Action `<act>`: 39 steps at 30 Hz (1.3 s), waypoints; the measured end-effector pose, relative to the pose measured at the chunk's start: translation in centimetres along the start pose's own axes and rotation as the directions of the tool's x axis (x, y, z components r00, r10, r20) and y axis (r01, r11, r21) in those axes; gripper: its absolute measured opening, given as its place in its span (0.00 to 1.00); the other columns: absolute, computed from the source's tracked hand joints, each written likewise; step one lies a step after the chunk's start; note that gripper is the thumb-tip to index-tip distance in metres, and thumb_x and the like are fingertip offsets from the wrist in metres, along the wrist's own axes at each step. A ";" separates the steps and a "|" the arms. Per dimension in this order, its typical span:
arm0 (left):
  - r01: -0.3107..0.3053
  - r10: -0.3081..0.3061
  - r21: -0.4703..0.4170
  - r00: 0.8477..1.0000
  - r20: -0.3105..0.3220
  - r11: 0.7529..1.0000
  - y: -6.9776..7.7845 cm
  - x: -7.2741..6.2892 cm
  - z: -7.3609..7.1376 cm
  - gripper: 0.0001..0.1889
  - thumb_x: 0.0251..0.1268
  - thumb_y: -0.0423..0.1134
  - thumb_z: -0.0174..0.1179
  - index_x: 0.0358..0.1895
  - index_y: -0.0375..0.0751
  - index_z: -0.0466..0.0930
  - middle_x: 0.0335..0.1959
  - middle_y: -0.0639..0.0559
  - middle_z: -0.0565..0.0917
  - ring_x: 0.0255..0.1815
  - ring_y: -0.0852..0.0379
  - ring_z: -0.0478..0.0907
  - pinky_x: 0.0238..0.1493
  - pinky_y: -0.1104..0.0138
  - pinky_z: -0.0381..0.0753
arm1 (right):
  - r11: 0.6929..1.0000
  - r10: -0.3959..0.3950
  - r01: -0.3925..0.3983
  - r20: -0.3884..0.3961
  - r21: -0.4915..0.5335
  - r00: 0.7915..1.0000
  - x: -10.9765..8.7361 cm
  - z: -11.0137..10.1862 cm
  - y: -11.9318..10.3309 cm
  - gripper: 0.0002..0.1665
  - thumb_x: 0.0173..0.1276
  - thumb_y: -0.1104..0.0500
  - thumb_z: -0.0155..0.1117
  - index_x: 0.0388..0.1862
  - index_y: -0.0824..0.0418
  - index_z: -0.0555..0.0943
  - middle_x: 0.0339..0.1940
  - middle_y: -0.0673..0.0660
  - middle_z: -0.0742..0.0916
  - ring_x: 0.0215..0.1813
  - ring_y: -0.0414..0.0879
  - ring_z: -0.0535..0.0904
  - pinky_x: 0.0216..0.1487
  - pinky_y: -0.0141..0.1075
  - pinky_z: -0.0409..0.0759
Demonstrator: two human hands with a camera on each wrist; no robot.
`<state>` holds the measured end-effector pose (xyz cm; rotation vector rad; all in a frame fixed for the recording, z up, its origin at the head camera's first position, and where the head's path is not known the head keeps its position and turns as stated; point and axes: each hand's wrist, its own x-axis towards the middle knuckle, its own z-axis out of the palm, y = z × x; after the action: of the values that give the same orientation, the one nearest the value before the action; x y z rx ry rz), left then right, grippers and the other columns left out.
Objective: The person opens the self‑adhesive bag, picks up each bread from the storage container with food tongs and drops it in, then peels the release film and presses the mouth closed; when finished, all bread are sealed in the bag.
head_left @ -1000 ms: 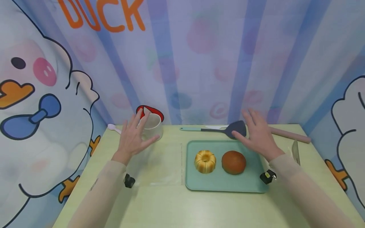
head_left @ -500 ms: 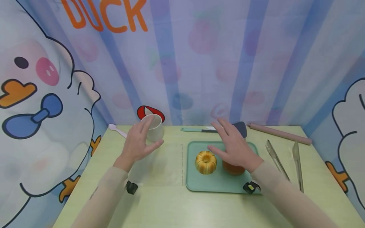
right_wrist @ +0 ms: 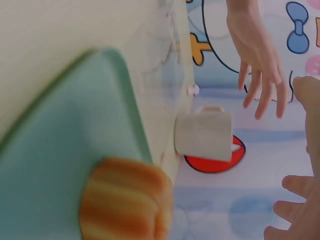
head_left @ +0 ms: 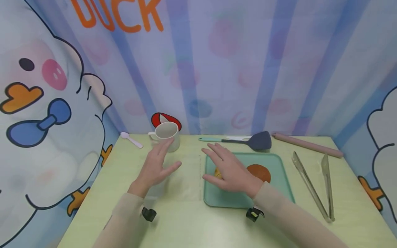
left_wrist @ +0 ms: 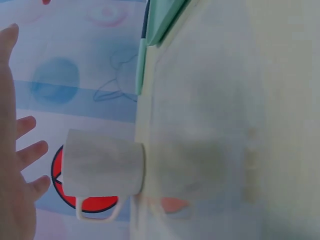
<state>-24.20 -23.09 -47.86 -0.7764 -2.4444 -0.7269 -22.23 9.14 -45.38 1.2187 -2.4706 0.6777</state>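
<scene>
Both hands hover over the table with fingers spread and nothing held. My left hand [head_left: 155, 168] is just in front of a white mug [head_left: 173, 132], its fingertips overlapping the mug's lower part in the head view. My right hand [head_left: 231, 172] is above a green tray [head_left: 223, 200]. Beneath it sits a golden fluted bread roll [right_wrist: 125, 200], mostly hidden by the hand in the head view. A round brown bun [head_left: 260, 171] lies on the same tray, partly covered by the right hand's wrist. In the left wrist view the mug [left_wrist: 102, 162] stands apart from the fingers.
A clear sheet [head_left: 190, 179] lies left of the tray. Behind the tray are a dark spatula [head_left: 260, 140] with a green handle and a pink rolling pin [head_left: 307, 145]. Metal tongs [head_left: 311, 186] lie spread at the right. A pink spoon [head_left: 133, 141] lies at the back left.
The right hand has moved left from the tray's right side to over the fluted roll, uncovering the tongs. The left hand has shifted slightly right and toward me, showing the mug's handle.
</scene>
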 end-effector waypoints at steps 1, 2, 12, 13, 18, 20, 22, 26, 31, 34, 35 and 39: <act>0.008 -0.008 -0.013 1.000 0.009 1.000 0.1 -0.2 0.3 0.45 0.73 0.73 0.50 0.80 0.42 0.65 0.75 0.38 0.73 0.74 0.37 0.71 0.71 0.37 0.70 | 1.000 0.003 -0.003 0.012 0.001 1.000 0.1 0.4 -0.1 0.45 0.77 0.37 0.61 0.83 0.56 0.63 0.83 0.63 0.68 0.83 0.65 0.61 0.79 0.60 0.64; 0.016 -0.016 -0.026 1.000 0.017 1.000 0.1 -0.4 0.6 0.44 0.74 0.71 0.52 0.79 0.41 0.66 0.75 0.37 0.73 0.74 0.37 0.71 0.71 0.37 0.70 | 1.000 0.007 -0.007 0.023 0.003 1.000 0.2 0.8 -0.2 0.44 0.77 0.37 0.61 0.83 0.56 0.64 0.82 0.63 0.68 0.83 0.65 0.61 0.79 0.60 0.65; 0.142 -0.125 -0.075 0.973 0.193 0.987 0.7 -1.2 4.6 0.23 0.75 0.49 0.63 0.63 0.36 0.82 0.69 0.36 0.79 0.72 0.38 0.74 0.73 0.38 0.70 | 0.995 0.095 -0.095 0.172 -0.004 0.981 0.3 4.5 -0.7 0.36 0.80 0.41 0.60 0.76 0.62 0.73 0.76 0.67 0.75 0.78 0.68 0.68 0.77 0.61 0.67; 0.156 -0.136 -0.075 0.966 0.219 0.985 0.6 -1.2 5.0 0.22 0.74 0.48 0.65 0.62 0.37 0.83 0.69 0.37 0.79 0.72 0.38 0.74 0.73 0.39 0.70 | 0.994 0.105 -0.105 0.185 -0.010 0.977 0.3 5.0 -0.7 0.35 0.79 0.43 0.61 0.74 0.63 0.74 0.75 0.67 0.76 0.78 0.68 0.68 0.77 0.62 0.67; 0.224 -0.194 -0.049 0.920 0.341 0.973 -0.2 -2.2 6.4 0.22 0.73 0.50 0.67 0.64 0.44 0.84 0.73 0.42 0.77 0.78 0.40 0.68 0.77 0.38 0.64 | 0.985 0.142 -0.112 0.251 -0.131 0.957 0.5 7.0 -0.8 0.26 0.77 0.47 0.65 0.65 0.62 0.81 0.70 0.63 0.81 0.75 0.65 0.72 0.75 0.64 0.69; 0.228 -0.203 -0.026 0.908 0.366 0.973 -0.4 -2.6 6.8 0.22 0.74 0.51 0.66 0.65 0.46 0.84 0.74 0.43 0.76 0.79 0.37 0.66 0.76 0.33 0.61 | 0.976 0.151 -0.100 0.272 -0.193 0.950 0.8 7.7 -1.0 0.22 0.76 0.48 0.66 0.60 0.60 0.84 0.68 0.61 0.83 0.75 0.63 0.74 0.75 0.63 0.69; 0.229 -0.212 0.000 0.897 0.389 0.973 -0.4 -2.9 6.8 0.22 0.75 0.52 0.64 0.66 0.46 0.84 0.76 0.43 0.75 0.80 0.34 0.63 0.75 0.28 0.57 | 0.966 0.147 -0.075 0.284 -0.248 0.947 1.0 8.3 -1.2 0.17 0.75 0.50 0.67 0.55 0.59 0.85 0.64 0.59 0.85 0.73 0.62 0.76 0.75 0.62 0.70; 0.249 -0.233 0.018 0.876 0.423 0.968 0.0 -3.2 6.8 0.22 0.76 0.51 0.64 0.66 0.46 0.84 0.77 0.42 0.72 0.81 0.31 0.59 0.74 0.24 0.51 | 0.957 0.126 -0.038 0.297 -0.287 0.946 1.3 9.0 -1.7 0.13 0.74 0.54 0.69 0.50 0.62 0.87 0.57 0.59 0.88 0.62 0.56 0.83 0.70 0.51 0.78; 0.264 -0.245 0.014 0.871 0.427 0.964 0.2 -3.3 6.9 0.21 0.75 0.49 0.65 0.66 0.45 0.84 0.78 0.42 0.71 0.82 0.30 0.58 0.75 0.24 0.49 | 0.964 0.117 -0.032 0.313 -0.264 0.942 1.4 9.5 -2.0 0.15 0.73 0.56 0.70 0.49 0.66 0.87 0.53 0.61 0.87 0.54 0.53 0.85 0.60 0.42 0.85; 0.269 -0.252 0.020 0.870 0.424 0.963 0.2 -3.3 7.0 0.20 0.76 0.47 0.64 0.66 0.46 0.85 0.78 0.42 0.71 0.82 0.31 0.58 0.75 0.24 0.48 | 0.966 0.120 -0.037 0.315 -0.258 0.941 1.4 9.7 -1.9 0.14 0.73 0.55 0.70 0.47 0.65 0.87 0.54 0.62 0.87 0.54 0.53 0.85 0.60 0.42 0.85; 0.275 -0.256 0.017 0.869 0.424 0.961 0.3 -3.3 7.0 0.20 0.77 0.47 0.64 0.66 0.46 0.84 0.78 0.43 0.71 0.82 0.31 0.57 0.76 0.25 0.47 | 0.966 0.123 -0.041 0.312 -0.256 0.942 1.4 9.8 -1.8 0.14 0.72 0.55 0.70 0.47 0.65 0.87 0.55 0.62 0.87 0.55 0.53 0.86 0.61 0.42 0.85; 0.281 -0.261 0.017 0.868 0.422 0.960 0.2 -3.4 7.0 0.18 0.77 0.45 0.63 0.65 0.48 0.85 0.79 0.43 0.70 0.83 0.32 0.57 0.76 0.25 0.47 | 0.968 0.122 -0.046 0.299 -0.248 0.946 1.4 9.9 -1.6 0.12 0.71 0.54 0.71 0.43 0.63 0.87 0.54 0.61 0.88 0.55 0.53 0.86 0.60 0.43 0.85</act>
<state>-23.50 -20.00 -55.00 -0.6658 -2.9849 -0.7837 -22.36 2.04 -52.66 1.2098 -2.7756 0.2052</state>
